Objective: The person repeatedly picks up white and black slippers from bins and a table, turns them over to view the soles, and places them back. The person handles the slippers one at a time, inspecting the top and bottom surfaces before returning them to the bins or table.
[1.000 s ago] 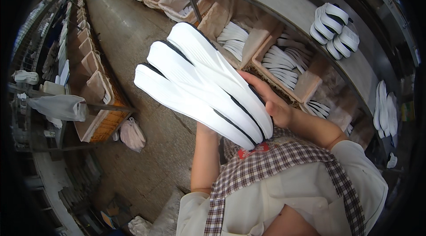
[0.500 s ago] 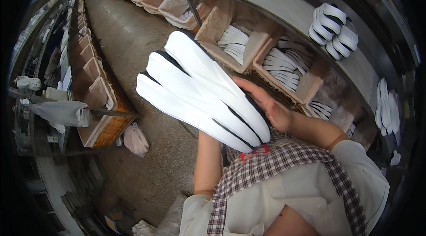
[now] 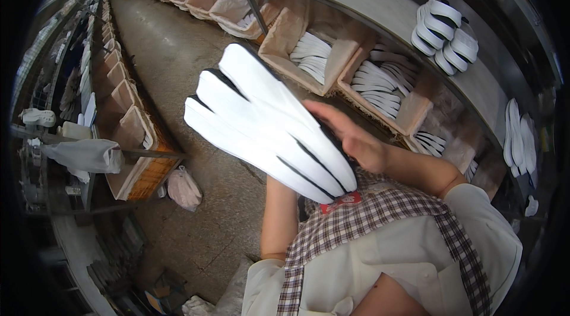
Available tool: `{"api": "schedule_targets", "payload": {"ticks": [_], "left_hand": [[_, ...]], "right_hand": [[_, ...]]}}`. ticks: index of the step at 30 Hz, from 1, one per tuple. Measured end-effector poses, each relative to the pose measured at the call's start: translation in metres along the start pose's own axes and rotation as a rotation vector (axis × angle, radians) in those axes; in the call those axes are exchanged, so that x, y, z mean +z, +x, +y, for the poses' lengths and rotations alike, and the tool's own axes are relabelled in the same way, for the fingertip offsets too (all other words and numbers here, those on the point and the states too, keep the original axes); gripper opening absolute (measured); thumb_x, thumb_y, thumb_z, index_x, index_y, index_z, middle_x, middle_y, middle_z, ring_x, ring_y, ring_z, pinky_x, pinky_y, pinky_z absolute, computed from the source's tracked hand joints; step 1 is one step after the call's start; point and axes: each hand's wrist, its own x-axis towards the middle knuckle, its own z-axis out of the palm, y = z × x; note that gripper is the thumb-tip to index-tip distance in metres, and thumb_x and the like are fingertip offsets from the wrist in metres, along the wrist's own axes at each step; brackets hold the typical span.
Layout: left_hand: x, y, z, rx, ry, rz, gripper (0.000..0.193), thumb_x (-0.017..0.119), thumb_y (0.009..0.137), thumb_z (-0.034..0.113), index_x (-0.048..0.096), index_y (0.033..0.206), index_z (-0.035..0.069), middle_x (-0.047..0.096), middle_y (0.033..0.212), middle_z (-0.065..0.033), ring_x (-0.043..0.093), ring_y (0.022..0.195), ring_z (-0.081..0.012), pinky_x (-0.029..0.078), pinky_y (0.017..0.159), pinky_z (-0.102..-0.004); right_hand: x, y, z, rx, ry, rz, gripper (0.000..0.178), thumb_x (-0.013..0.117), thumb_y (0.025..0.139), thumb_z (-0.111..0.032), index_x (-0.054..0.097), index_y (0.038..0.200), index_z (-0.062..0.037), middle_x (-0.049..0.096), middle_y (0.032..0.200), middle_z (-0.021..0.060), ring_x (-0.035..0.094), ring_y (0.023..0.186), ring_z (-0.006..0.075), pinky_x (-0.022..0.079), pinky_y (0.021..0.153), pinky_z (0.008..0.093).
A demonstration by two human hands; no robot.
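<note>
In the head view, a fan of three white, long shoe soles with black edging [image 3: 261, 120] is held up in front of the body, over the brown floor [image 3: 160, 37]. The far ends are spread apart, while the near ends are gathered just by the brown-and-white checked cloth apron [image 3: 380, 221]. The left hand is hidden behind the soles, with only the bare left forearm [image 3: 279, 215] seen below them; its grip cannot be told. The right hand [image 3: 356, 138], slightly blurred, is placed along the right edge of the fan, fingers extended and thumb raised, not wrapped around it; whether the edge is touched cannot be told. Beyond the right hand, more white soles are piled in a pink-lined bin [image 3: 415, 111], set beneath a long grey table [image 3: 368, 1], on which a cluster of white soles [image 3: 436, 28] is stacked.
</note>
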Motion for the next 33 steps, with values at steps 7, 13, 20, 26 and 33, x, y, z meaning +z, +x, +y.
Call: {"api": "schedule_targets", "payload": {"ticks": [7, 13, 20, 26, 33], "left_hand": [[-0.030, -0.007, 0.012, 0.218, 0.424, -0.276, 0.050, 0.056, 0.091, 0.020, 0.039, 0.132, -0.004, 0.052, 0.126, -0.0162, 0.056, 0.110, -0.0284, 0.049, 0.091, -0.0397], [-0.045, 0.003, 0.024, 0.526, 1.086, -0.373, 0.039, 0.053, 0.092, 0.017, 0.048, 0.123, -0.007, 0.060, 0.112, -0.0173, 0.062, 0.100, -0.0257, 0.054, 0.082, -0.0363], [-0.037, 0.005, 0.028, 0.472, 0.906, -0.282, 0.038, 0.053, 0.092, 0.017, 0.049, 0.121, -0.007, 0.061, 0.110, -0.0176, 0.063, 0.097, -0.0250, 0.056, 0.078, -0.0350], [-0.025, 0.004, 0.037, 0.319, 0.421, -0.132, 0.037, 0.052, 0.092, 0.017, 0.050, 0.120, -0.008, 0.061, 0.107, -0.0178, 0.064, 0.094, -0.0243, 0.057, 0.076, -0.0339], [0.008, -0.008, 0.016, 0.066, 0.127, -0.038, 0.036, 0.052, 0.092, 0.017, 0.050, 0.118, -0.008, 0.062, 0.105, -0.0181, 0.065, 0.091, -0.0236, 0.058, 0.072, -0.0327]], "right_hand": [[-0.029, 0.010, -0.011, 0.305, -0.295, 0.034, 0.108, 0.079, 0.070, -0.039, 0.013, 0.143, 0.0040, 0.027, 0.141, 0.0209, 0.026, 0.133, 0.0308, 0.024, 0.110, 0.0404], [-0.046, 0.006, -0.007, 0.395, -0.232, -0.018, 0.108, 0.084, 0.066, -0.025, 0.013, 0.143, 0.0026, 0.031, 0.141, 0.0166, 0.030, 0.132, 0.0239, 0.026, 0.109, 0.0364], [-0.052, -0.002, 0.001, 0.363, -0.228, -0.025, 0.109, 0.084, 0.066, -0.027, 0.012, 0.143, 0.0025, 0.031, 0.142, 0.0185, 0.031, 0.132, 0.0259, 0.027, 0.109, 0.0381], [-0.054, -0.007, 0.005, 0.329, -0.318, -0.031, 0.110, 0.084, 0.065, -0.028, 0.012, 0.143, 0.0023, 0.031, 0.142, 0.0204, 0.031, 0.133, 0.0273, 0.027, 0.110, 0.0388], [-0.066, -0.001, 0.025, -0.061, -0.727, 0.017, 0.091, 0.081, 0.067, -0.024, 0.026, 0.138, -0.0077, 0.034, 0.144, 0.0173, 0.039, 0.127, 0.0303, 0.032, 0.104, 0.0395]]}}
